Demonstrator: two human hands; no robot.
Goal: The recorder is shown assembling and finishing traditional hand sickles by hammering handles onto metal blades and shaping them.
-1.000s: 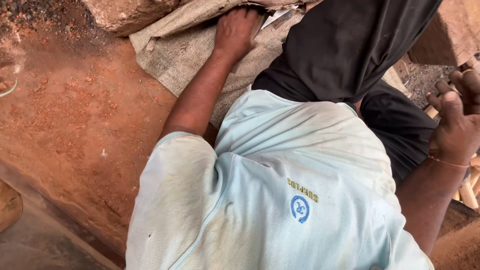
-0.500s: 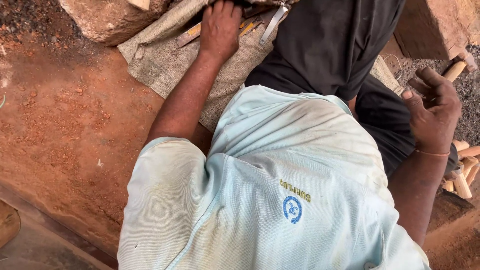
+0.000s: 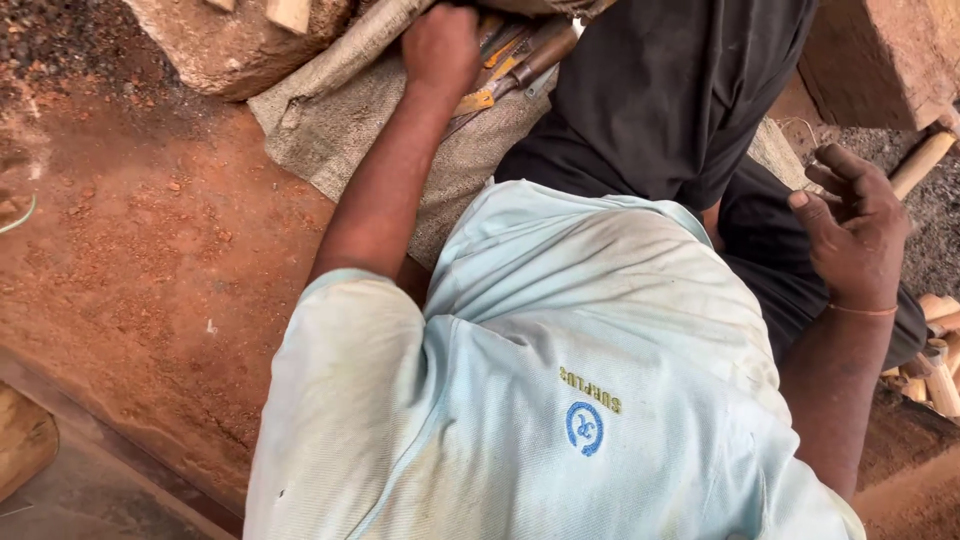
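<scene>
Left hand [image 3: 440, 45] was stretched out ahead along the burlap sack [image 3: 345, 130], knuckles up, fingers curled down onto the near ends of a bundle of hand tools [image 3: 515, 62]; whether it had truly closed on one, I could not tell. The tools lay touching that hand, just to its right, long axes slanting up and away to the right, wooden handles farthest. Right hand [image 3: 855, 235] hung well apart, fingers loosely spread and empty, nearer the cut wooden sticks [image 3: 935, 375]. A stone block [image 3: 225, 45] sat beside the sack
</scene>
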